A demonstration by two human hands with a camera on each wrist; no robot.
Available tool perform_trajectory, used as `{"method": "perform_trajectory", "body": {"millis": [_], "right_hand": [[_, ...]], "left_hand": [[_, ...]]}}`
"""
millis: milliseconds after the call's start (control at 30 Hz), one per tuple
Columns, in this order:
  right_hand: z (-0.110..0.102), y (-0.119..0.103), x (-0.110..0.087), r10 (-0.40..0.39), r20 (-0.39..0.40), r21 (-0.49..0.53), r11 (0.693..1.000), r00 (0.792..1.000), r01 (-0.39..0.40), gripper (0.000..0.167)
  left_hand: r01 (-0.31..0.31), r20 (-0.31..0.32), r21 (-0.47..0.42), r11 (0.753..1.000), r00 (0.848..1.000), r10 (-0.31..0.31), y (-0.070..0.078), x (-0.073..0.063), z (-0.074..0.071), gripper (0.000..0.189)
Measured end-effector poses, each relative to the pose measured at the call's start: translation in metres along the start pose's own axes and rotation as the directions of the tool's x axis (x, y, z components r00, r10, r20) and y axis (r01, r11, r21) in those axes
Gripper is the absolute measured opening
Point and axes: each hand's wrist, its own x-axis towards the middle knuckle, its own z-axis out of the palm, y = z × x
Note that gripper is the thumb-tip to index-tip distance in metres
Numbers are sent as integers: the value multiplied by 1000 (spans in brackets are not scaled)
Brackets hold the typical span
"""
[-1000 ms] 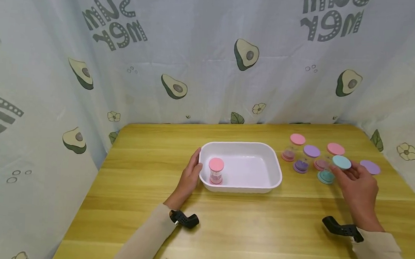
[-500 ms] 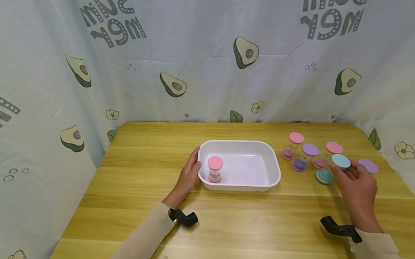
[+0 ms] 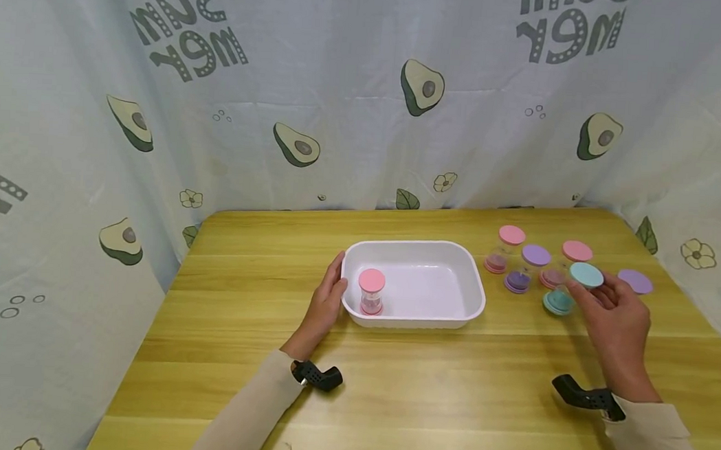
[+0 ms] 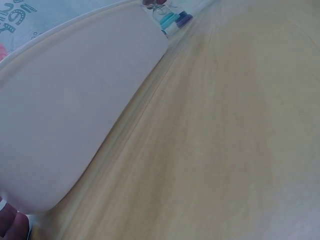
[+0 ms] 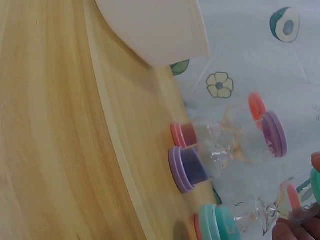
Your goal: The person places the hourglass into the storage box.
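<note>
In the head view, a white tray (image 3: 431, 291) stands mid-table with one pink-capped hourglass (image 3: 371, 291) upright at its left end. My left hand (image 3: 321, 308) holds the tray's left end, thumb at the rim and fingers along the outer side. To the right, my right hand (image 3: 617, 323) pinches the upper part of a teal-capped hourglass (image 3: 586, 274). Its teal base (image 5: 220, 225) shows in the right wrist view; whether it touches the table I cannot tell. Fingers (image 5: 295, 230) reach its clear glass there.
Close to the teal one stand a purple hourglass (image 3: 518, 281) and two pink hourglasses, one at the back (image 3: 511, 235), one behind the teal one (image 3: 577, 251). Another purple cap (image 3: 635, 281) shows beyond my right hand. A printed curtain (image 3: 355, 114) hangs behind the wooden table (image 3: 418, 400).
The head view has shifted slightly. Both hands, the tray and the hourglasses keep the same places relative to one another.
</note>
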Motion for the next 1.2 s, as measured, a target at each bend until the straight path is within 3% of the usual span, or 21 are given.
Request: {"method": "perform_trajectory", "body": {"millis": [833,1200], "right_hand": [[12,-12,-15,-98,40,11,995,994,98,53],[19,-23,-21,-177,68,90,981,982,171,59]], "left_hand": [[-8,0,0,1000,1000,8,-1,1,0,53],[8,5,-4,1000,1000,-8,-1,1,0,53]]}}
